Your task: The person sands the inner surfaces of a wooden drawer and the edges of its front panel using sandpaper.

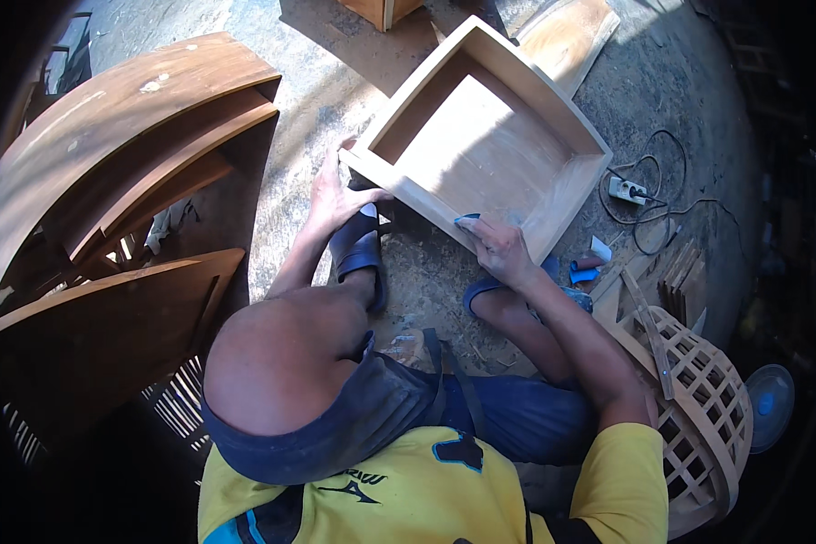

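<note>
The box (417, 192) is in front of the person, just past the feet; it is pale wood, with four walls and its open side up; sun lights part of its inside, and shade covers the rest; I cannot tell if all of it sits on the floor (290, 172).

The left hand (331, 198) grips the box at its left corner, with the thumb spread away from the fingers, along the near wall; the right hand (500, 252) is on the top edge of that same wall, its fingers bent and pinching a small blue bit (467, 219).

A dark shoe (357, 240) is below the left hand; blue rolls (585, 275) lie near the right arm; a white plug strip (627, 190) with a loopy cord (684, 163) is right of the box; a big brown shelf (136, 118) stands at the left; a wood basket (712, 399) with square holes is at the lower right.
</note>
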A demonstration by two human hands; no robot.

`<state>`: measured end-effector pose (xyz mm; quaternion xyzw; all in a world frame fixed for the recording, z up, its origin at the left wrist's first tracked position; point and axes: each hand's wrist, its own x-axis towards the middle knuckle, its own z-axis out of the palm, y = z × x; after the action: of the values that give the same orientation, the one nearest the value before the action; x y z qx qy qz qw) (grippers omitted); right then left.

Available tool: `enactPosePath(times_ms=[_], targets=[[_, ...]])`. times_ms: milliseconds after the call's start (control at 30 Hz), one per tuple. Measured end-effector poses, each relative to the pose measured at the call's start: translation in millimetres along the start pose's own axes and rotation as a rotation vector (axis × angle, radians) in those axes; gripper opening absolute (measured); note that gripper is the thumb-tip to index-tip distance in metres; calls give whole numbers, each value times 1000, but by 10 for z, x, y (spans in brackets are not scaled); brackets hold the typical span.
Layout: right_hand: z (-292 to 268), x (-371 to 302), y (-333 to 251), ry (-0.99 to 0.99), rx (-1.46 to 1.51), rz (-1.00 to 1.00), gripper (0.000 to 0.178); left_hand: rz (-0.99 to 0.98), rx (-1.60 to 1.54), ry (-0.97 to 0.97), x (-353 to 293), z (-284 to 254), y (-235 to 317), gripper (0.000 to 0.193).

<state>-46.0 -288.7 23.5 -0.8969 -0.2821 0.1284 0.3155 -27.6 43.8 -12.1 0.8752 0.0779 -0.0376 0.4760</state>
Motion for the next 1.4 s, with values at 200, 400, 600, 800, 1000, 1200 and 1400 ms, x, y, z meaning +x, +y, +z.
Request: enactPosePath(times_ms=[200, 400, 600, 800, 1000, 1200, 1400], targets=[[644, 1848, -572, 124, 27, -245, 27, -94, -98, 30, -7, 42, -46, 107], [435, 1088, -337, 173, 170, -206, 18, -76, -24, -33, -18, -68, 4, 106], [731, 1878, -602, 160, -111, -221, 17, -123, -125, -71, 58, -19, -26, 91], [505, 1119, -384, 177, 45, -238, 18, -46, -11, -69, 6, -54, -90, 100], [773, 1924, -616, 174, -68, -240, 24, -84, 6, -105, 82, 19, -130, 93], [388, 792, -102, 63, -24, -196, 43, 26, 42, -47, 63, 33, -226, 94], [-389, -830, 391, -130, -92, -93, 49, 66, 110, -80, 64, -131, -149, 90]])
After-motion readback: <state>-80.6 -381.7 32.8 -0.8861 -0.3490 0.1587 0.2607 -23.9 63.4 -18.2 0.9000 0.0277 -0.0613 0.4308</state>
